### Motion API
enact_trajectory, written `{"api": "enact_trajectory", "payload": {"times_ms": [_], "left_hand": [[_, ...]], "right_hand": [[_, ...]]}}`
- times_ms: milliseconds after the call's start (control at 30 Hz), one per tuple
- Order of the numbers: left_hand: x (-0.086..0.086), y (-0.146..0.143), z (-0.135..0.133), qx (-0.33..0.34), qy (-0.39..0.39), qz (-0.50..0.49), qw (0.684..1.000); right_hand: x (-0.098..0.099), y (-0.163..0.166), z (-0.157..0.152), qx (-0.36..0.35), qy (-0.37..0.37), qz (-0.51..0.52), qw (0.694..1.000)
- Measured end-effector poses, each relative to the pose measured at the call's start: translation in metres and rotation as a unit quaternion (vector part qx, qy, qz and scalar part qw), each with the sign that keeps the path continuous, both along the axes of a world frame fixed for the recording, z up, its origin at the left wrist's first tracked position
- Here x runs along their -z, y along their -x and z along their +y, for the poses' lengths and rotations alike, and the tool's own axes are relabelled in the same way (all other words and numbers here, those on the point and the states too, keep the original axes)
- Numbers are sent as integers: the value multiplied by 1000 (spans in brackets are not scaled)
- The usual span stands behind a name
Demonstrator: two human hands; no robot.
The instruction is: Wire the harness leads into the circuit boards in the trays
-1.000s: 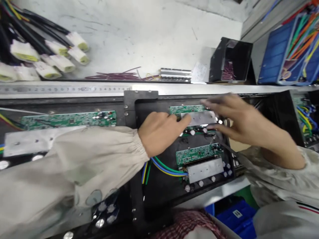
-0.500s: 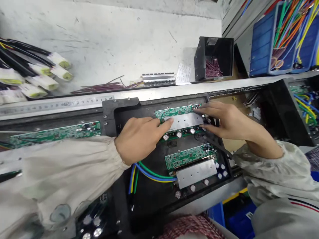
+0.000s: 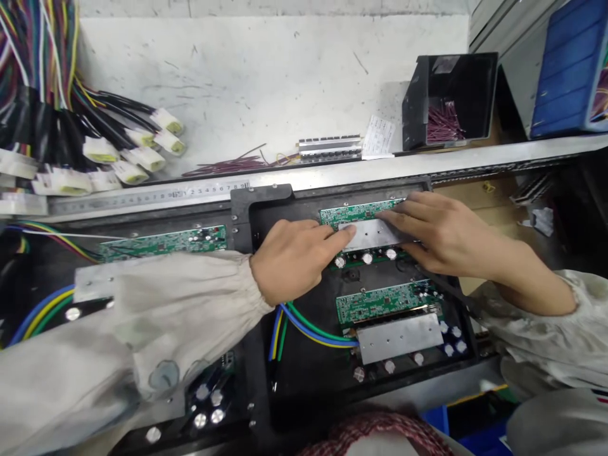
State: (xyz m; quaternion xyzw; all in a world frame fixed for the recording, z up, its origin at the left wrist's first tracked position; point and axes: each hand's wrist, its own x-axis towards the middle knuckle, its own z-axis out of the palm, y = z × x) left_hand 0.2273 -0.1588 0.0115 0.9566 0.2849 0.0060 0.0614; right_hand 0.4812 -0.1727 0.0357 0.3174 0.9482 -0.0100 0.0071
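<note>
While the far circuit board (image 3: 354, 213) lies at the far side of the right black tray (image 3: 304, 396), your left hand (image 3: 297, 259) keeps its thumb on the left end of the metal bar (image 3: 368, 234). Your right hand (image 3: 441, 237) has advanced left across the bar's right end since half a second ago. With both hands on one assembly, your work appears to be at a steadying or adjusting stage.

Note the state of each grip. Right: your thumb stands apart from your fingers, near side against far side; whether they clamp the bar or merely touch it cannot be told. Left: your thumb bears on the bar, but your curled fingers conceal their undersides, so clamping cannot be confirmed.

Along the near side of the bar, observe the round capacitors (image 3: 367, 258). Nearer to you, the second circuit board (image 3: 368, 304) lies apart, with coloured wires (image 3: 313, 329) at its left.

Your right hand hides the right end of the far board. Your left sleeve (image 3: 190, 297) covers part of the left circuit board (image 3: 161, 244). Beyond, the blue bin (image 3: 567, 69) is cut off at right, and print on the paper slip (image 3: 380, 136) is illegible.
</note>
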Motion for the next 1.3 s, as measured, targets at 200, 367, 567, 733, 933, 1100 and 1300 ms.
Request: {"api": "enact_trajectory", "payload": {"times_ms": [200, 367, 567, 733, 933, 1100, 1300], "left_hand": [[-3, -1, 1, -6, 16, 20, 1000], [-2, -3, 2, -6, 20, 21, 1000], [0, -1, 2, 5, 8, 16, 1000], [-1, -1, 2, 14, 7, 16, 1000], [-3, -2, 2, 18, 8, 25, 999], [-1, -2, 2, 14, 18, 25, 999], [-1, -1, 1, 14, 23, 22, 999]], "right_hand": [[-1, 1, 0, 12, -5, -13, 1000], [-1, 4, -6, 60, -16, -51, 997], [-1, 5, -8, 67, -10, -54, 996], [-3, 4, -4, 30, -6, -54, 998], [-2, 5, -5, 44, 1, -39, 998], [2, 6, -12, 92, -9, -51, 994], [6, 6, -11, 86, 1, -17, 996]]}}
